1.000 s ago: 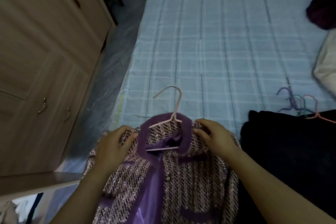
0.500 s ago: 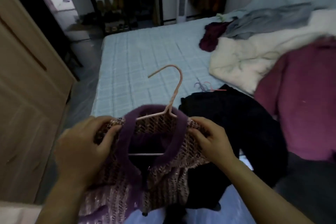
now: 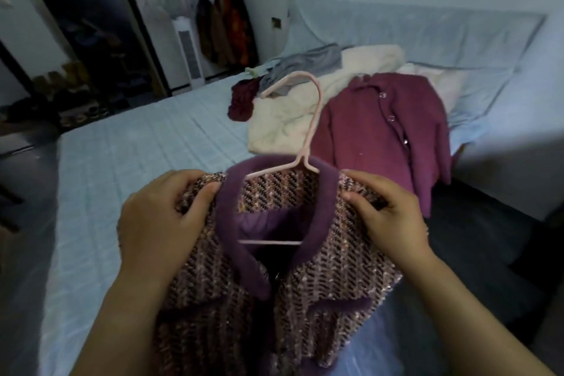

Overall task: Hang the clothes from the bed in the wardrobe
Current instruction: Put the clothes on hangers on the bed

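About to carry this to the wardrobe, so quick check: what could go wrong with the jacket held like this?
The left hand and right hand grip the tweed jacket at its shoulders, not the pink hanger; freeing one hand for the hook may let that shoulder slide off. The free hook might also snag the magenta coat on the bed.

jacket: rough tweed weave, I catch glinting threads
collar: soft matt plush
hanger: smooth, matt
bed: matt cloth sheet
coat: fuzzy cloth

Bare forearms, bare left grip, bare right grip, nails seemingly short in dim light
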`<action>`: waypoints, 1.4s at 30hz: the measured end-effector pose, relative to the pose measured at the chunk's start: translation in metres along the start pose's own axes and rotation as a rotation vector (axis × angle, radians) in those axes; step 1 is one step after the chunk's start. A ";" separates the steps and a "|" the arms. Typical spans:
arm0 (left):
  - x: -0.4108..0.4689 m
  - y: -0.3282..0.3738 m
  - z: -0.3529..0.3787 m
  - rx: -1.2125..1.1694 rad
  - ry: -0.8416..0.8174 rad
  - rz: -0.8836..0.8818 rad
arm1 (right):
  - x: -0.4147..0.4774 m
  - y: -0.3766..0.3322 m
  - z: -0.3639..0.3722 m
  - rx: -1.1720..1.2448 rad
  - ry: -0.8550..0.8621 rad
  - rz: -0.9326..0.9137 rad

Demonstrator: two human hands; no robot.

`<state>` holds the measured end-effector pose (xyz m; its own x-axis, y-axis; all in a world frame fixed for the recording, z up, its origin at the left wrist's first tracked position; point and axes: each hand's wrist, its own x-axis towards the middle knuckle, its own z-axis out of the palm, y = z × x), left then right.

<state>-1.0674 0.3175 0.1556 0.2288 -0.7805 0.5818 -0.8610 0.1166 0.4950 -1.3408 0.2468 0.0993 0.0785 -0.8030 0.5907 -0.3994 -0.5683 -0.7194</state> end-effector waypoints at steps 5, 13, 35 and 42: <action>0.020 0.036 0.082 -0.147 -0.176 -0.030 | 0.021 0.049 -0.060 -0.104 0.103 0.024; 0.084 0.082 0.239 -0.326 -0.342 -0.116 | 0.090 0.170 -0.110 -0.277 0.221 0.104; 0.404 0.148 0.584 -0.393 -0.289 -0.172 | 0.455 0.469 -0.160 -0.464 0.213 0.094; 0.539 0.142 0.707 -0.272 -0.267 -0.266 | 0.628 0.598 -0.137 -0.512 0.030 0.060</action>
<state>-1.3872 -0.5210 0.0833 0.2703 -0.9317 0.2426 -0.6295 0.0197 0.7768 -1.6551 -0.5733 0.0899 0.0187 -0.8219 0.5693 -0.7988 -0.3548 -0.4859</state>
